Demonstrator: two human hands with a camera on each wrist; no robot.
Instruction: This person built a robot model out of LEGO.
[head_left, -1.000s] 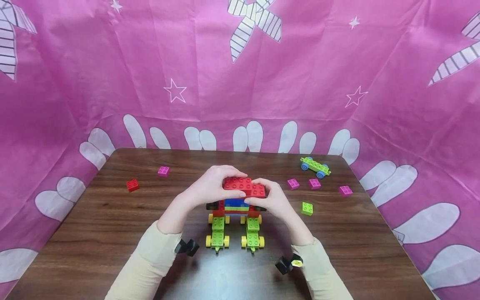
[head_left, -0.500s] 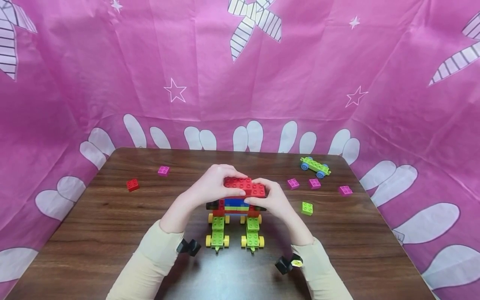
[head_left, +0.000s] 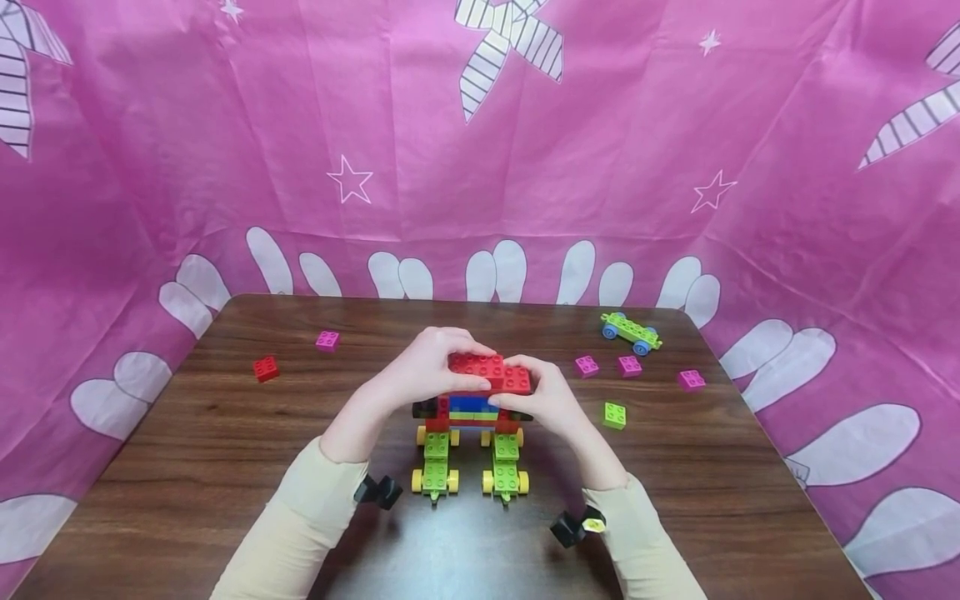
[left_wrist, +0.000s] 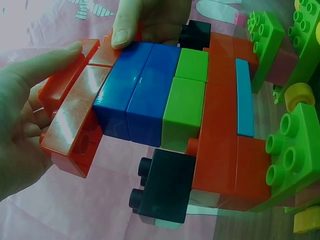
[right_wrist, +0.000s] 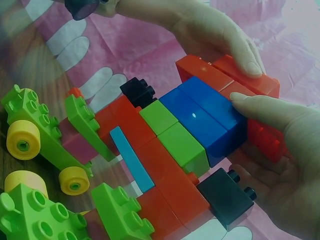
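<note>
A toy-brick figure stands on two lime wheeled bases (head_left: pixel 435 473) with yellow wheels. Its body stacks red bricks (left_wrist: pixel 220 125), lime bricks (left_wrist: pixel 184 112) and blue bricks (left_wrist: pixel 140 92), with a black brick (left_wrist: pixel 170 185) jutting from each side. On top lie red bricks (head_left: pixel 477 367), the upper one bridging those below. My left hand (head_left: pixel 423 372) grips the upper red brick, thumb on its near face, fingers behind. My right hand (head_left: pixel 546 395) holds the right end of the red layer, its thumb at the red and blue seam in the right wrist view. Some fingertips are hidden behind the bricks.
On the brown table (head_left: pixel 187 467), a loose red brick (head_left: pixel 266 369) and a pink brick (head_left: pixel 327 341) lie left. Several pink bricks (head_left: pixel 629 367), a lime brick (head_left: pixel 615 416) and a lime car base (head_left: pixel 632 330) with blue wheels lie right. A pink cloth (head_left: pixel 435 167) hangs behind.
The left forearm has shifted very slightly up and to the right since a second ago. Both hands keep their hold, and the figure stays in place.
</note>
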